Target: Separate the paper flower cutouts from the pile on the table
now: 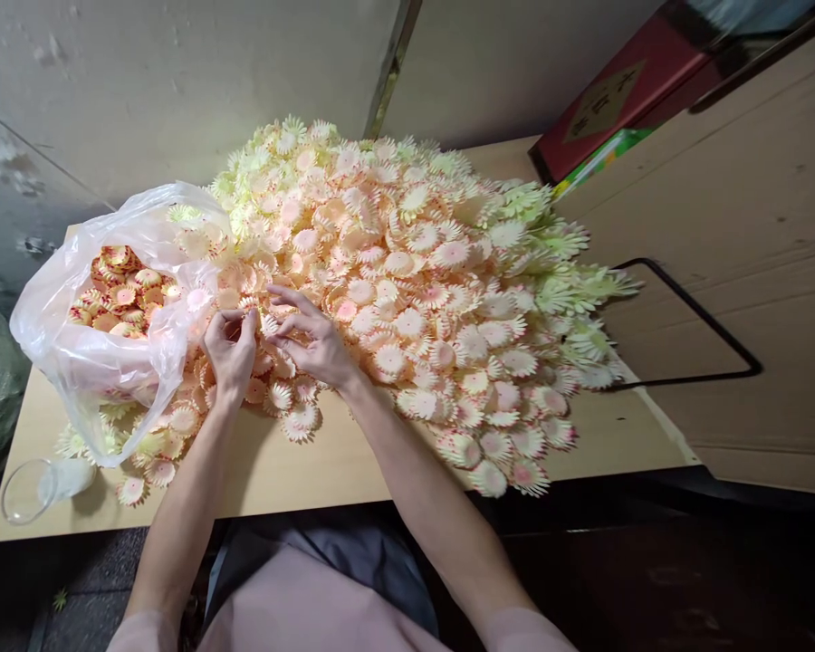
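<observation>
Pale pink top (pixel 305 602), seemingly short-sleeved

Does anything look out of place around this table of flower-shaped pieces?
Yes: a small green, star-shaped scrap lies on the dark floor near the left end of the table, apart from the pale pile on top. Perhaps it dropped.

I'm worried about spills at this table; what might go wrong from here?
The clear cup sits near the table's front left corner, so a bump might knock it off. Flower pieces at the front edge could slip off. The open plastic bag might tip and spill its redder pieces.
</observation>
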The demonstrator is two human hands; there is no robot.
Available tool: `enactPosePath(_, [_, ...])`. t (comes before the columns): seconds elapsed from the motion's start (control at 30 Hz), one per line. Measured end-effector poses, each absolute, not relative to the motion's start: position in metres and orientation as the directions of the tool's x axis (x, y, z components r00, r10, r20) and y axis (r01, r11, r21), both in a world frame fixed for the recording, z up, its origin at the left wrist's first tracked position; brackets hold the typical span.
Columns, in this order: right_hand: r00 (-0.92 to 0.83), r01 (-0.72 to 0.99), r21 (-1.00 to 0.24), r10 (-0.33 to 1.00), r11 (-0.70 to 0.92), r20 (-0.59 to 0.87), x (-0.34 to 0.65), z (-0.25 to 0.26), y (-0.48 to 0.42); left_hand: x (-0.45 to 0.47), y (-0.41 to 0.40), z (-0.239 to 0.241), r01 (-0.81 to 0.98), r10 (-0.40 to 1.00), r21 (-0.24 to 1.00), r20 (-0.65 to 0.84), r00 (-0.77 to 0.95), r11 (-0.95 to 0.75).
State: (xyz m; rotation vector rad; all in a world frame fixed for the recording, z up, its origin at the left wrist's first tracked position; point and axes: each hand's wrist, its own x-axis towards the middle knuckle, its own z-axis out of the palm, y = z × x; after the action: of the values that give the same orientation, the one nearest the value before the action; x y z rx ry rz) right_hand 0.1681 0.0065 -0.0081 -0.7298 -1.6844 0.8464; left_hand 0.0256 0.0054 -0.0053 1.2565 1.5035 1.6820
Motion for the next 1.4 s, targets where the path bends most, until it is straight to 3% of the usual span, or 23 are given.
enactPosePath(0.3, [-0.388, -0.037, -0.814, 0.742, 0.580, 0.546, 0.161, -0.007, -0.001, 0.012, 0.018, -0.009, 0.219, 0.783, 0.963, 0.259, -0.565, -0.161])
enactPosePath(0.4, [-0.208, -0.078, -0.842, 0.817, 0.534, 0.538, 0.159, -0.012, 0.004, 0.012, 0.018, -0.009, 0.239, 0.795, 0.943, 0.325, -0.512, -0.232])
enactPosePath(0.53, [0.124, -0.168, -0.901, 0.915, 0.400, 0.383, 0.164, -0.018, 0.014, 0.016, 0.014, -0.011, 0.193, 0.840, 0.927, 0.373, -0.395, -0.321])
enactPosePath(0.7, [0.282, -0.149, -0.901, 0.891, 0.407, 0.355, 0.170, -0.013, 0.016, 0.014, 0.009, -0.009, 0.213, 0.858, 0.899, 0.432, -0.278, -0.383])
enactPosePath(1.0, [-0.037, -0.383, -0.904, 0.974, 0.191, 0.222, 0.165, -0.009, 0.009, 0.020, -0.002, 0.000, 0.365, 0.760, 0.697, 0.648, 0.046, -0.617])
enactPosePath(1.4, [-0.029, -0.377, -0.916, 0.986, 0.139, 0.161, 0.169, -0.010, 0.012, 0.023, -0.003, -0.002, 0.053, 0.936, 0.936, 0.349, -0.041, -0.347])
